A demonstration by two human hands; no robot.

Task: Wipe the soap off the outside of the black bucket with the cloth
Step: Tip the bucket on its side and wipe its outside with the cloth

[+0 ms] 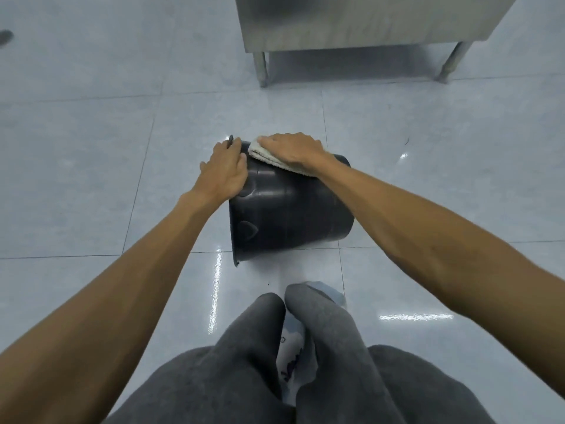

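One black bucket (290, 215), sideways under my hands: left hand (223, 172) flat at its rim, right hand (293, 149) flat, pressing cloth (256, 150) down.

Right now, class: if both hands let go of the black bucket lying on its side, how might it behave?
The black bucket rests on its curved wall on glossy floor tiles, so it would probably roll. It looks thin-walled, so likely light.

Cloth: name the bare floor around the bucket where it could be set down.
Bare floor: left of the black bucket, and right of it up to the steel table. Crowded: bucket's top, under left hand, right hand and cloth.
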